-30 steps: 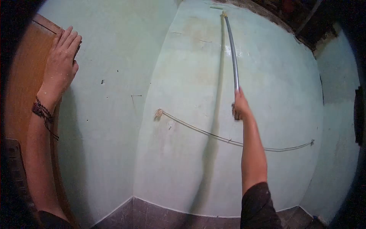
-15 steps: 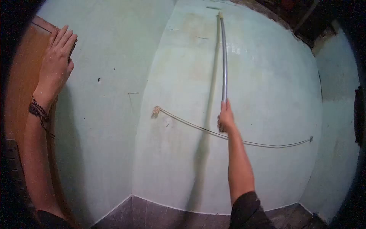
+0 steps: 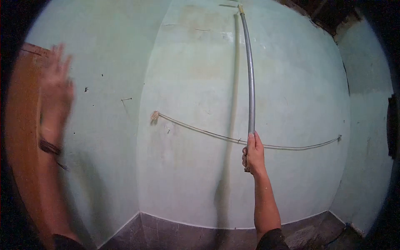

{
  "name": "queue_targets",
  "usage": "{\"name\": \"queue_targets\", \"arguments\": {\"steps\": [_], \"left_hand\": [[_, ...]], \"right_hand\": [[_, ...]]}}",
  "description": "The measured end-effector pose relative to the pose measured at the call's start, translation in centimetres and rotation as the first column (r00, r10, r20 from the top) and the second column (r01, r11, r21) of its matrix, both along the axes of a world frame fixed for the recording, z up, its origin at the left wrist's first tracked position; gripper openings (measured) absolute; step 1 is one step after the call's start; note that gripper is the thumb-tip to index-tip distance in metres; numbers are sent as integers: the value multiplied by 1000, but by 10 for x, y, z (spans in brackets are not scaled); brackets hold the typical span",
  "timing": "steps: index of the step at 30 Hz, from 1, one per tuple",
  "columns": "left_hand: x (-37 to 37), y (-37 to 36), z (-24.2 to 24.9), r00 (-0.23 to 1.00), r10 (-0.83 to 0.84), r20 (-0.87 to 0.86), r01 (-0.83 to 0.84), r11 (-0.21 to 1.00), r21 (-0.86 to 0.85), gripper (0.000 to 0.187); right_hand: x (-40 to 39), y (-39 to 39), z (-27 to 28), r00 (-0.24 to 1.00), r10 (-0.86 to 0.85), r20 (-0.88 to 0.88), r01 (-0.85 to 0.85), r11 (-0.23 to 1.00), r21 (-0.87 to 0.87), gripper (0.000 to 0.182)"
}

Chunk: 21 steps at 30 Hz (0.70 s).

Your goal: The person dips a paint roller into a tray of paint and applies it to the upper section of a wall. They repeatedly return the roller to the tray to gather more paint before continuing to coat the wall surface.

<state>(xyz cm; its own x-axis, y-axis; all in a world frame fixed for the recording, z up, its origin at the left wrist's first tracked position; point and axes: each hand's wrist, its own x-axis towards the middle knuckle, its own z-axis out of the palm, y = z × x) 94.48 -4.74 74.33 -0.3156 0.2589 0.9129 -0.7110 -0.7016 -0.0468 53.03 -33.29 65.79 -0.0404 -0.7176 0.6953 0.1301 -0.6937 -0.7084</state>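
My right hand (image 3: 255, 152) is wrapped round the lower end of a long grey pole (image 3: 251, 79). This pole rises almost upright along the pale green wall (image 3: 191, 175). A yellowish joint sits at its upper end, beside what looks like a narrow paint roller head (image 3: 229, 5) close to the top of the view. My left hand (image 3: 57, 89), blurred by motion, is raised with its fingers apart and holds nothing. It overlaps the edge of a brown wooden door or panel (image 3: 25, 125) at the far left. A dark braided bracelet (image 3: 50, 146) circles that wrist.
Across the wall sags a thin cord (image 3: 200, 131), tied at a knotted bundle (image 3: 155, 116) on the left and fixed at the right. A nail (image 3: 127, 99) sticks out of the left wall. Grey tiles (image 3: 179, 231) run along the bottom. A dark object (image 3: 391, 127) stands at the right edge.
My right hand has come down with the pole. My left hand has moved down from the top edge of the wooden panel, its fingers now spread. The view has shifted slightly right.
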Motion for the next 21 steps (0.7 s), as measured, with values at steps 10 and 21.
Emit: {"name": "queue_targets", "arguments": {"steps": [10,21], "left_hand": [[-286,-231,-15,170,-793,-584,923,-79,377,52],[-358,-278,-4,298,-686,-664,949,141,281,72]], "right_hand": [[-7,-10,-9,960,280,25,-279,959,-47,47],[-10,-8,-51,824,564,42,-536,803,-261,46]]}}
